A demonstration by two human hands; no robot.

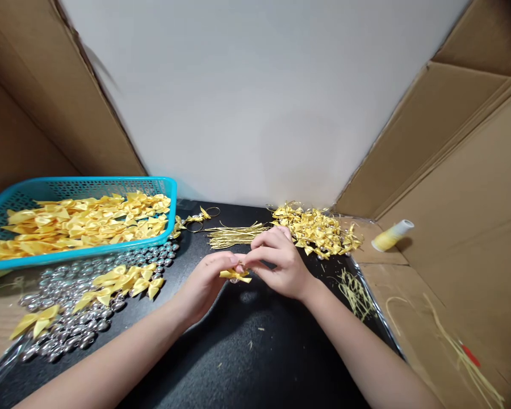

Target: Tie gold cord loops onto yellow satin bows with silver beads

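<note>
Above the middle of the black table, my left hand [204,287] pinches a small yellow ribbon bow [238,275] between thumb and fingers. A shiny bead seems to sit under the bow, partly hidden. My right hand [286,264] is closed in a pinch, its fingertips meeting those of the left hand just above the bow. What lies between the right fingertips is too small to make out; a thin gold strand may be there. Just behind the hands lies a bundle of gold cords [234,236]. A pile of yellow bows with beads and gold loops [319,228] is beyond the right hand.
A blue basket [173,210] full of yellow bows stands at the left. Silvery beads [74,335] and loose bows [128,281] spread before it. Cord offcuts [356,295] lie at the right edge, near a thread spool [392,236]. Cardboard walls [460,142] flank the table.
</note>
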